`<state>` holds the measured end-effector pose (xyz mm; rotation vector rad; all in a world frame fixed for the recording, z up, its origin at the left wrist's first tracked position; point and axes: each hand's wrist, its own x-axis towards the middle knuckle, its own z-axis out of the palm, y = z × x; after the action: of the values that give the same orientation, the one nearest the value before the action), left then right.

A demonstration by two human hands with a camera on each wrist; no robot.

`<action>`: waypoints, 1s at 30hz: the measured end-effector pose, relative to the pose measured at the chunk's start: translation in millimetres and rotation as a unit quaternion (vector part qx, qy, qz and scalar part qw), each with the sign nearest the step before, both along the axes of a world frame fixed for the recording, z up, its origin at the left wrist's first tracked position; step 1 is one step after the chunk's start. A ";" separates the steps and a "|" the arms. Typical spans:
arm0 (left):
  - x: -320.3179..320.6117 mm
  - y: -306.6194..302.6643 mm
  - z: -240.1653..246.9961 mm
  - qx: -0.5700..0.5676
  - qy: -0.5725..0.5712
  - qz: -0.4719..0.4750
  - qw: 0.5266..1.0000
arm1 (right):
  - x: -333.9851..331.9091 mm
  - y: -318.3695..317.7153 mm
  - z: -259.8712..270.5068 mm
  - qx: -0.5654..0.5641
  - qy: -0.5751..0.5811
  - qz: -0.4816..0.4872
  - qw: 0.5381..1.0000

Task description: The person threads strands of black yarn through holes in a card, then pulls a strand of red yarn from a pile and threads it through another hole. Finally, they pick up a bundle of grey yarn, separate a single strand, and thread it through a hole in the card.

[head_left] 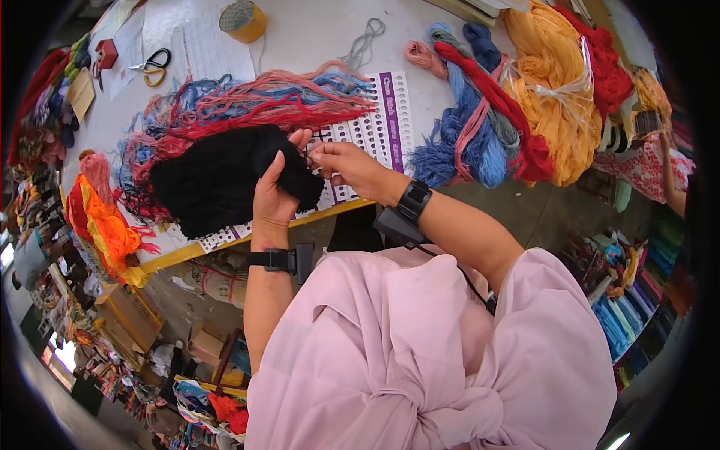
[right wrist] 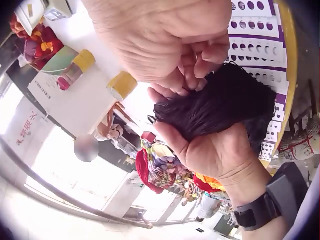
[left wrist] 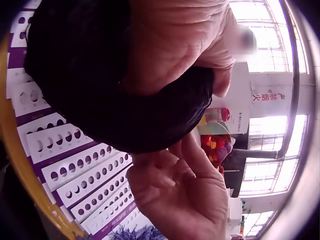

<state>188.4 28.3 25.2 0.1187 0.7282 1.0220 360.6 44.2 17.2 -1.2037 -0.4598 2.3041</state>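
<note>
A thick skein of black thread (head_left: 217, 180) lies over the table's near edge. My left hand (head_left: 276, 191) grips its right end, thumb on top and fingers beneath, with fingertips showing past the far side. Close beside them, my right hand (head_left: 351, 166) has its thumb and fingers drawn together at the skein's end, pinching at the thread there. In the right wrist view, the black skein (right wrist: 220, 102) rests across the left palm (right wrist: 215, 155), and the right fingertips (right wrist: 200, 70) meet its edge. The left wrist view shows the skein's dark bulk (left wrist: 115, 120) between both hands.
Punched white-and-purple cards (head_left: 391, 120) lie under and beside the skein. Loose pink, blue and red threads (head_left: 247, 101) spread behind it. Blue (head_left: 491, 146) and orange (head_left: 551, 82) skeins lie right. Scissors (head_left: 155, 67) and a yellow roll-shaped object (head_left: 242, 21) sit at the back.
</note>
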 end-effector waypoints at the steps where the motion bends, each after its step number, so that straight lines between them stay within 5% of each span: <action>1: 0.7 -0.8 0.6 0.004 -0.005 -0.005 1.000 | 1.5 1.4 -1.3 -0.025 0.008 0.013 1.000; 6: -4.2 -7.8 0.7 0.015 -0.005 -0.035 0.999 | -1.6 5.7 -6.1 -0.063 0.009 0.059 0.996; 15: -5.9 -10.1 3.3 0.019 -0.050 0.019 0.998 | 14.6 -6.4 -15.3 -0.074 0.156 -0.041 0.984; 24: 14.0 -4.4 4.1 -0.040 0.242 -0.012 0.970 | 27.3 -11.4 -17.0 0.029 0.083 -0.028 0.996; 30: 33.3 -5.1 1.8 -0.049 0.262 0.030 0.963 | 28.5 -15.5 -14.8 0.088 0.043 0.011 0.995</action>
<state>221.7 23.3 27.0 0.2884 1.2692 1.0186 389.1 28.7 2.4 -1.0163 -0.6318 2.2703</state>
